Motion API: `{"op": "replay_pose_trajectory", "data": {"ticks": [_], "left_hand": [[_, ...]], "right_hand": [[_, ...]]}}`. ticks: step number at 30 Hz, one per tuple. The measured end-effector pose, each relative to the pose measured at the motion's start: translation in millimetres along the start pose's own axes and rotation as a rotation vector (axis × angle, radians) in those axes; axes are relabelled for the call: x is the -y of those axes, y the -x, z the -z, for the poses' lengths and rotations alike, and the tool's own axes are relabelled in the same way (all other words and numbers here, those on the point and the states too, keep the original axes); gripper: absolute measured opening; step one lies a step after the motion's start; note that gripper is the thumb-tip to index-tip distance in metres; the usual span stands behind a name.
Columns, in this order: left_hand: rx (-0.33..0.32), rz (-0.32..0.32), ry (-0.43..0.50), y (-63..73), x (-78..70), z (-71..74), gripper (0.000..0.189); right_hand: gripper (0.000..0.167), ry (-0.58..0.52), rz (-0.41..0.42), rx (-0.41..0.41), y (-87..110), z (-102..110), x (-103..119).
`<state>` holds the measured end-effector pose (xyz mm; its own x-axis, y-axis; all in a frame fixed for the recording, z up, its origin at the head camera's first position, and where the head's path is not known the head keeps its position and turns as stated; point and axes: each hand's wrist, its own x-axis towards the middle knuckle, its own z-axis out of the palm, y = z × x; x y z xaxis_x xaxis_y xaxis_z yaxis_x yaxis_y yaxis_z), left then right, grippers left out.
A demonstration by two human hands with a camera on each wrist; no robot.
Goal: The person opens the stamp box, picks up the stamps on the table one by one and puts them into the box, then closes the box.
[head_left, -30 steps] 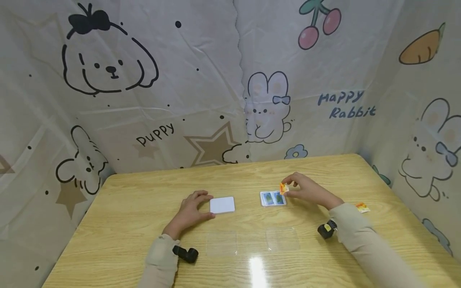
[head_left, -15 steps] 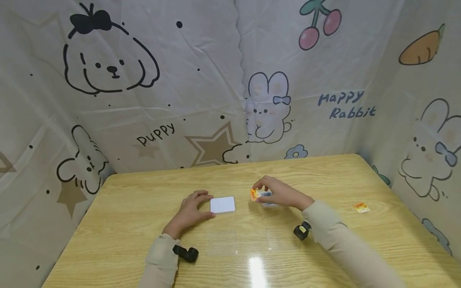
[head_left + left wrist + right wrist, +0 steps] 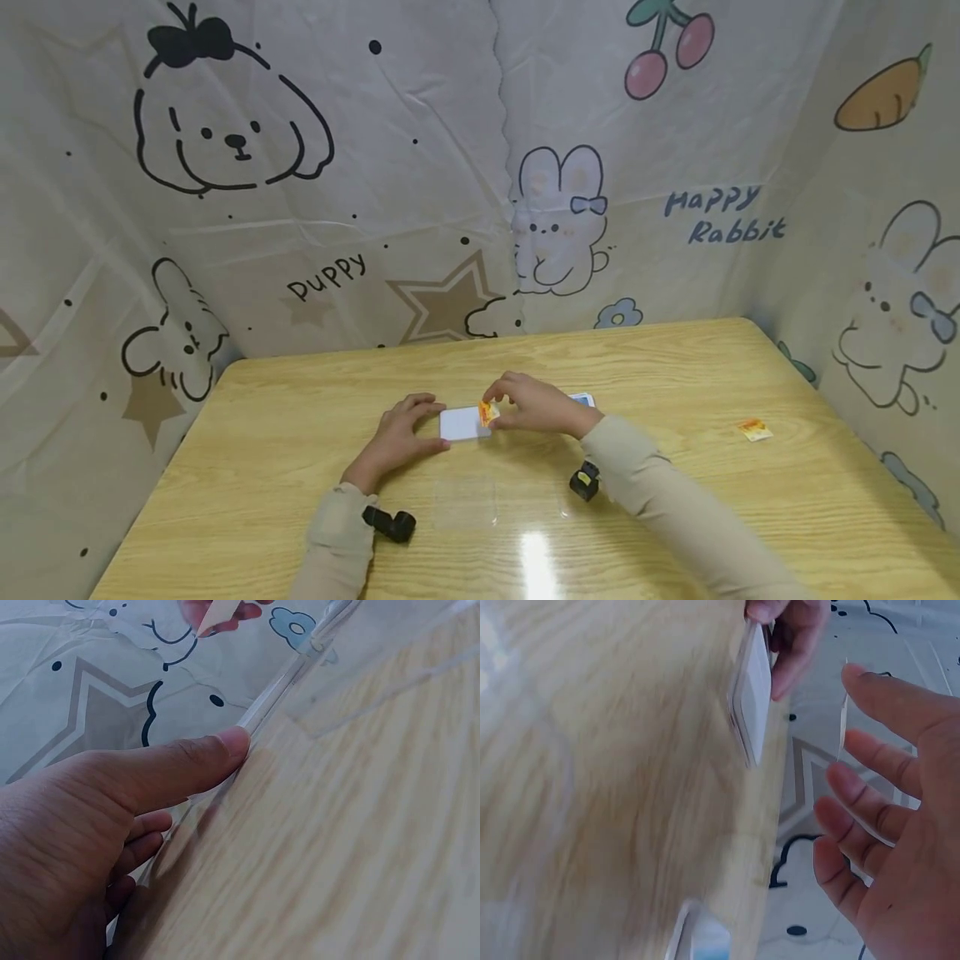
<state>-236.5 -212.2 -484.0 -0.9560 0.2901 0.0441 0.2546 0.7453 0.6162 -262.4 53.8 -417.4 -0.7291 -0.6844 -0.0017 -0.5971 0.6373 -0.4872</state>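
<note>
A flat white rectangular stack, card-sized (image 3: 454, 425), lies on the table; its layered edge shows in the right wrist view. My left hand (image 3: 401, 433) grips its left end, thumb on the near edge (image 3: 238, 742) and fingers on the far side. My right hand (image 3: 534, 405) pinches a small orange and yellow paper piece (image 3: 487, 413) between thumb and fingertips. Held over the right end of the stack, the piece appears edge-on, as a thin sliver (image 3: 843, 727), in the right wrist view. Behind the right hand, a second card-sized stack with blue pictures (image 3: 583, 400) is mostly hidden.
Another orange and yellow paper piece (image 3: 754, 429) lies on the wooden table (image 3: 675, 375) at the right. Nearer the front lies a clear plastic case part (image 3: 465, 503), with a second one (image 3: 564, 510) partly behind the right wrist camera. A printed cloth (image 3: 420, 167) hangs behind.
My right hand has moved left with the orange and yellow piece, from beside the blue-pictured stack to over the white one. The left hand has kept its place.
</note>
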Motion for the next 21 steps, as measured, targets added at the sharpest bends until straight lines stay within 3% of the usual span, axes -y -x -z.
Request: {"op": "replay_pose_trajectory", "data": {"ticks": [21], "left_hand": [[0.010, -0.008, 0.018, 1.1, 1.9, 1.5, 0.061]], "right_hand": [[0.042, 0.053, -0.050, -0.007, -31.9, -35.3, 20.3]]}}
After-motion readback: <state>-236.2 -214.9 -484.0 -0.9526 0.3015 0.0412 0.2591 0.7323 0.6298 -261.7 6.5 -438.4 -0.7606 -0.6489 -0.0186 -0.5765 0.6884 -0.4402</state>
